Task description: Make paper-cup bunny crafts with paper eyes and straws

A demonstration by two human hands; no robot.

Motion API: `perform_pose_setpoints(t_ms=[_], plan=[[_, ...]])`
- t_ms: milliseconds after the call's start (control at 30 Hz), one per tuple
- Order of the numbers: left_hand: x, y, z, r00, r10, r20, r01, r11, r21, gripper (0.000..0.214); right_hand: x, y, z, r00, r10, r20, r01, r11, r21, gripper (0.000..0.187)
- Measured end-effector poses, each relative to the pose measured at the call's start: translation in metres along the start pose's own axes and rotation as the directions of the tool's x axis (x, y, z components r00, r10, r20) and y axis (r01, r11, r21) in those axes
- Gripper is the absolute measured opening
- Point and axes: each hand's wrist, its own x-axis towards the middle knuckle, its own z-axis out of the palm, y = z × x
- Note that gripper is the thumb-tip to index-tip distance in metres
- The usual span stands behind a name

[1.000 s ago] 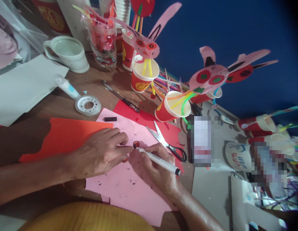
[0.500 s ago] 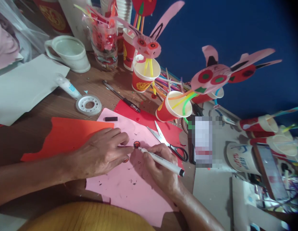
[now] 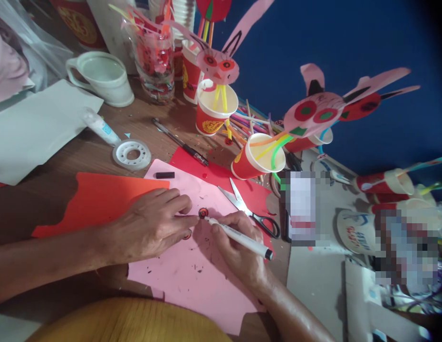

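White marker point(image 3: 245, 240) at the small disc point(image 3: 204, 212)

The disc lies on pink paper point(image 3: 206, 297), mid-scene. My right hand point(image 3: 238, 249) grips the marker, tip at the disc's near edge. My left hand point(image 3: 160, 221) reaches a finger to its left side; whether it pinches anything, I cannot tell. Scissors point(image 3: 247, 211) lie right, a black cap point(image 3: 165, 175) far left, orange paper point(image 3: 100, 202) left.
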Motion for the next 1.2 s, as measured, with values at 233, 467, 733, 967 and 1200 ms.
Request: perform_pose_setpoints(t_ms=[233,467,733,967,1200], plan=[[-0.0007,-0.0005,-0.001,1.0,0.0,0.022,0.0,1.0,-0.003,0.015,-0.0013,0.0014,0.0024,1.0,0.026,0.002,-0.026,1.0,0.017,0.012],[0.0004,-0.0003,0.0,1.0,-0.003,0.02,0.003,1.0,-0.006,0.016,-0.0006,0.0004,0.0026,1.0,0.022,0.007,-0.022,0.999,0.035,0.012],[-0.0006,-0.0001,-0.0005,1.0,0.0,0.017,0.0,1.0,-0.006,0.016,0.0008,0.0004,0.0021,1.0,-0.007,0.0,0.007,1.0,0.025,0.009],[-0.0007,-0.0001,0.0007,1.0,-0.019,0.018,0.019,0.999,-0.039,0.018,0.0019,-0.0005,0.0017,1.0,-0.007,-0.011,0.007,1.0,0.026,0.009],[-0.0004,-0.0012,0.0011,0.999,-0.018,0.027,0.019,0.999,-0.032,0.018,0.0016,-0.0012,0.0008,0.999,-0.033,-0.037,0.033,0.999,-0.013,0.01]])
